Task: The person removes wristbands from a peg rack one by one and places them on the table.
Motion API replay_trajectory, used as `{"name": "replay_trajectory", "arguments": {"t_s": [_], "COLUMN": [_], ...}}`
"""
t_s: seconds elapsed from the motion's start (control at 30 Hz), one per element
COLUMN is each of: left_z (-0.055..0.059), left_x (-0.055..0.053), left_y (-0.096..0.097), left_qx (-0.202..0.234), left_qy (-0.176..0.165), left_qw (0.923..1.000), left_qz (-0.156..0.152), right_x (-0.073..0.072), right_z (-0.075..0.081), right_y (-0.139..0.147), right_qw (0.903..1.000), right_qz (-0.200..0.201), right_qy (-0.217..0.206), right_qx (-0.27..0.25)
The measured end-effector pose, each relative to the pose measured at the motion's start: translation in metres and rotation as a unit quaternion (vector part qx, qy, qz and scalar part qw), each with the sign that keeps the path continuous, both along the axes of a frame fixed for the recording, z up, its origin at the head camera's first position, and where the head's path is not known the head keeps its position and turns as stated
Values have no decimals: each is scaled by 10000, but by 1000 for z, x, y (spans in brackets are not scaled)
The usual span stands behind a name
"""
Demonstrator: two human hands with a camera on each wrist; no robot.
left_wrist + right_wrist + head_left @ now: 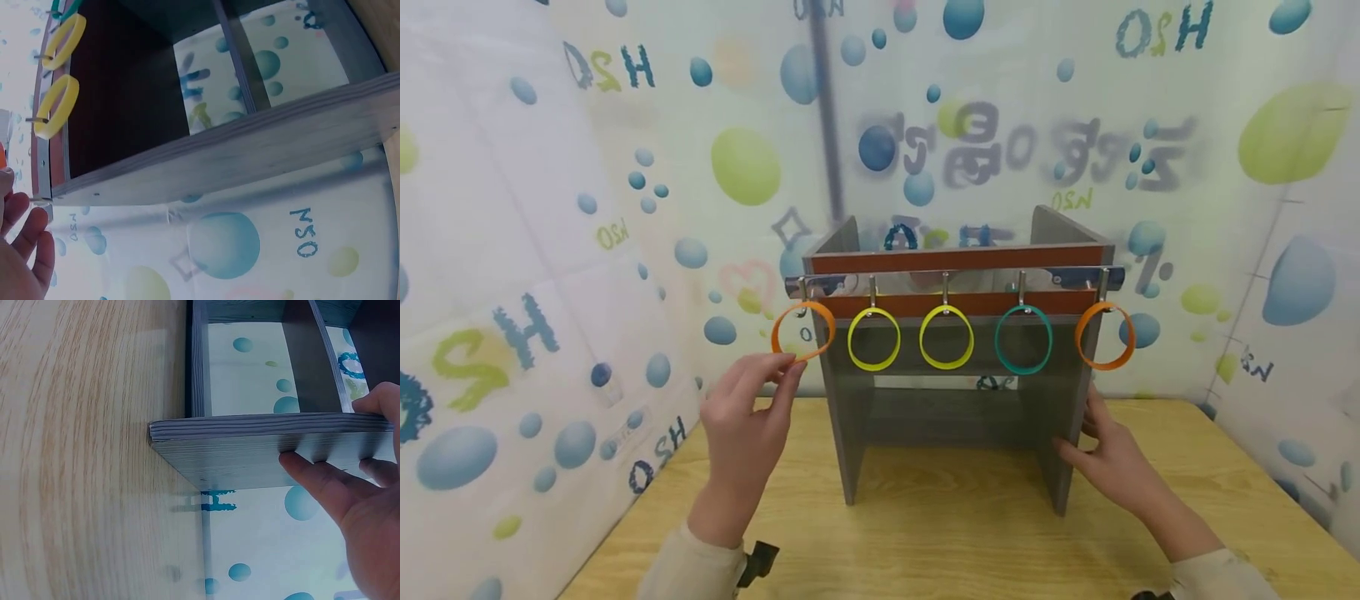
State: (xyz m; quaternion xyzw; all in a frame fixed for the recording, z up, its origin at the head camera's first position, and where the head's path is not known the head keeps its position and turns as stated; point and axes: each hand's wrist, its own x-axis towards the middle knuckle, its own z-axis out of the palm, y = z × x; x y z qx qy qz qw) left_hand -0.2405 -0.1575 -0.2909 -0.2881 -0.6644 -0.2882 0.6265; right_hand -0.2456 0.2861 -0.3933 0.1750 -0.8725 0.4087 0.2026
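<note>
At the left end of the metal rail [910, 283], my left hand [748, 417] pinches an orange ring [775, 335] by its lower edge between thumb and fingertips. The ring is right by the leftmost hook; I cannot tell whether it hangs on it. Two yellow rings [850, 342], a teal ring [1050, 342] and another orange ring [1132, 337] hang from the other hooks. My right hand [1112, 458] grips the right side panel of the grey wooden shelf [1060, 425]. In the right wrist view its thumb is at the panel's front edge, fingers on the outer face.
The shelf stands upright on a light wood table [940, 533], with the rail across its upper front. Behind and to both sides hangs a white curtain [647, 192] printed with bubbles and letters. Black straps show at both sleeves.
</note>
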Motion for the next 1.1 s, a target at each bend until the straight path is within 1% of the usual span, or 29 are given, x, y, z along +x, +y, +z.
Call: {"name": "replay_trajectory", "arguments": {"t_s": [0.1, 0.17, 0.23, 0.33, 0.4, 0.5, 0.57, 0.67, 0.77, 0.83, 0.9, 0.93, 0.97, 1.03, 1.1], "left_z": [-4, -8, -13, -23, -32, -49, -60, -73, -81, -85, -88, -90, -92, -98, -104], "left_x": [5, 11, 16, 23, 25, 26, 24, 22, 22, 22, 22, 21, 19, 16, 13], "left_y": [7, 12, 16, 22, 25, 30, 36, 50, 73, 91, 108, 116, 124, 138, 151], "left_qx": [-133, -277, -456, -688, -805, -993, -1140, -1449, -1830, -2070, -2286, -2378, -2455, -2619, -2785], "left_qy": [21, 9, 5, -32, -128, -406, -684, -1189, -1775, -2142, -2587, -2815, -3058, -3511, -3981], "left_qw": [9998, 9995, 9987, 9966, 9940, 9885, 9831, 9731, 9573, 9431, 9242, 9134, 9020, 8798, 8536], "left_qz": [-111, -133, -217, -462, -726, -1061, -1258, -1339, -1366, -1474, -1631, -1729, -1809, -1847, -1881], "right_x": [1, 1, 2, 1, 0, 0, 0, 0, 1, 2, 2, 2, 2, 2, 1], "right_z": [-1, -1, -1, -1, -1, -1, -2, -1, 0, 0, -1, -1, -2, -2, -2], "right_y": [1, 0, 0, -1, -1, 0, 1, 1, 2, 3, 3, 3, 3, 1, 0], "right_qw": [10000, 10000, 10000, 10000, 10000, 10000, 10000, 10000, 10000, 10000, 9999, 10000, 10000, 10000, 9999], "right_qz": [-31, -34, -25, -13, 4, 11, 9, -18, -64, -88, -105, -97, -90, -60, -35], "right_qy": [5, 18, 36, 67, 65, 15, 2, -4, -25, -34, -14, -7, 7, 64, 98], "right_qx": [17, 17, 10, 11, 9, 17, 22, 22, 10, 1, -7, -12, -13, -25, -30]}}
